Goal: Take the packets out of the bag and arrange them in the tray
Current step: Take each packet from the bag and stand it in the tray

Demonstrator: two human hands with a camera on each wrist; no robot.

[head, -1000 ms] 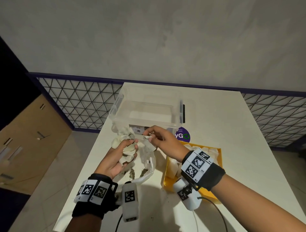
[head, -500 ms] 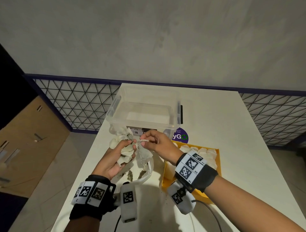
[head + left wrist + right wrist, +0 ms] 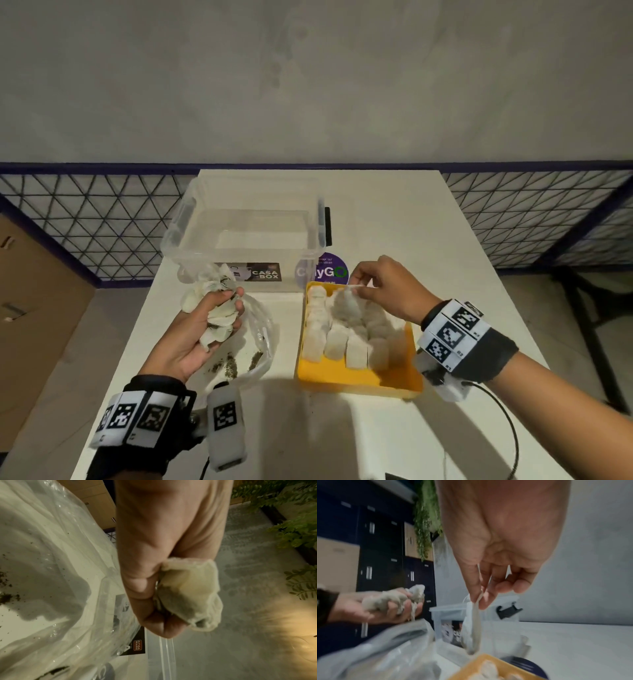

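Note:
My left hand [image 3: 205, 322] grips a bunch of several white packets [image 3: 219, 308] above the clear plastic bag [image 3: 255, 339], which lies flattened on the table with dark crumbs inside. The left wrist view shows the bunch of packets [image 3: 190, 597] squeezed in the left hand's fingers [image 3: 145, 588]. My right hand [image 3: 368, 284] pinches one packet [image 3: 344, 298] by its top edge, hanging over the far end of the yellow tray [image 3: 359, 377]. The right wrist view shows that packet [image 3: 473, 623] dangling from thumb and forefinger. Rows of packets [image 3: 342, 339] stand in the tray.
A clear lidless storage box [image 3: 246, 236] stands behind the bag and tray, with a round purple sticker [image 3: 330, 270] beside it. The white table [image 3: 428, 246] has bare surface at right. A black cable [image 3: 507, 425] trails from my right wrist.
My right hand pulled one packet from the bunch in my left hand and carried it right, over the tray. The left hand keeps holding the rest above the bag.

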